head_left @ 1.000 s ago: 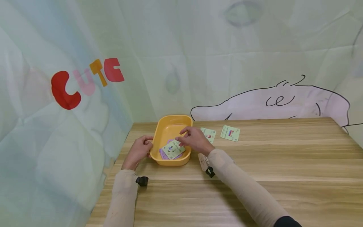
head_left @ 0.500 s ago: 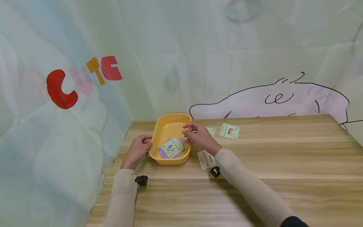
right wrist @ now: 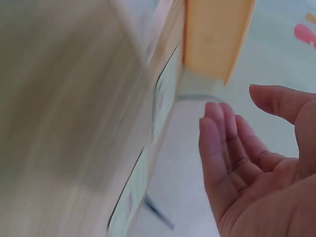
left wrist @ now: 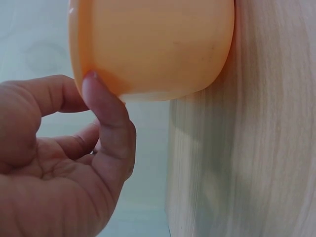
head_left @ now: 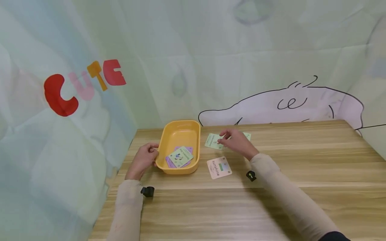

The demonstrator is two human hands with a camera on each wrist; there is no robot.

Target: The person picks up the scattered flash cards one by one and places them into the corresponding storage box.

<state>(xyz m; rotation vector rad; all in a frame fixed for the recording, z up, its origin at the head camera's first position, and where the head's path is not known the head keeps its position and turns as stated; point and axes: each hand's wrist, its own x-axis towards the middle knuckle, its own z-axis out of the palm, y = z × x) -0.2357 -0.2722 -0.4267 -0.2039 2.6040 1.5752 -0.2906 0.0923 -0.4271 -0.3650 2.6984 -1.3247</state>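
Note:
My left hand [head_left: 141, 161] pinches the left rim of a yellow plastic bin [head_left: 180, 171], thumb and fingers at its edge in the left wrist view. Inside the bin a green "Teachers' Day" card [head_left: 182, 157] lies over purple cards [head_left: 170, 163]. Right of the bin, my right hand [head_left: 239, 144] hovers above the table, fingers loosely bent with a gap to the thumb and nothing between them. Below it are a green card [head_left: 212, 141] and another green card [head_left: 247, 135], mostly covered by the hand. Nearer me lies a pale pink "sunshine" card [head_left: 219, 168].
The wooden table [head_left: 193, 207] ends at a printed curtain [head_left: 169, 67] behind and to the left. Small black devices, one by the left wrist [head_left: 147, 191] and one by the right forearm [head_left: 251, 175], are at the sleeves.
My right hand has moved from over the bin rightward to above the green cards, uncovering the whole "sunshine" card. The "Teachers' Day" card was left in the bin. My left hand keeps its hold.

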